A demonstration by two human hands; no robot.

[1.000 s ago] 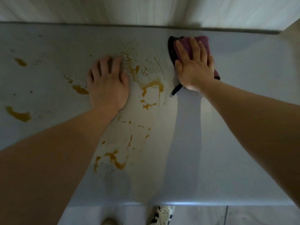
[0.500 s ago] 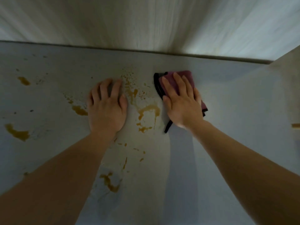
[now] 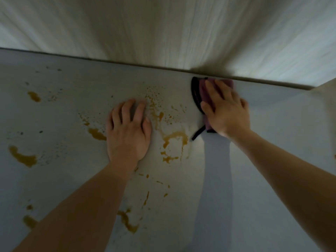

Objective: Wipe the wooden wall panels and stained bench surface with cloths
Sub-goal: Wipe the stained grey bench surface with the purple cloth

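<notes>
1. Right hand (image 3: 225,113) flat on the cloth (image 3: 206,95), fingers straight and spread, pressing rather than clenching; grip released, palm and fingers bearing down.
2. Cloth under that hand: purple-pink, with a dark edge bulging out past the thumb side and a dark strip trailing from beneath the heel of the palm.
3. Cloth pushed right up to the back of the worktop (image 3: 272,160), its far edge touching or just short of the seam below the wall panel (image 3: 163,30); cannot tell which.
4. Left hand (image 3: 128,131) flat on the bare worktop, well to the thumb side of the right hand's grip, fingers slightly bent at the knuckles, holding nothing; grip released.
5. Between the two hands: brown stains (image 3: 172,140), a looping smear with runs and a spray of fine specks nearer the wall.
6. Beyond the left hand, away from the cloth: more brown blotches and specks scattered across the worktop, one blotch touching the outer edge of that hand.
7. Nearer the body than the left hand: further streaks and a larger blotch beside the left forearm.
8. From the wrist of the right hand back toward the body: a pale, smooth band of worktop free of stains.
9. Wall panel pale with vertical grain, darkest just above the cloth.
</notes>
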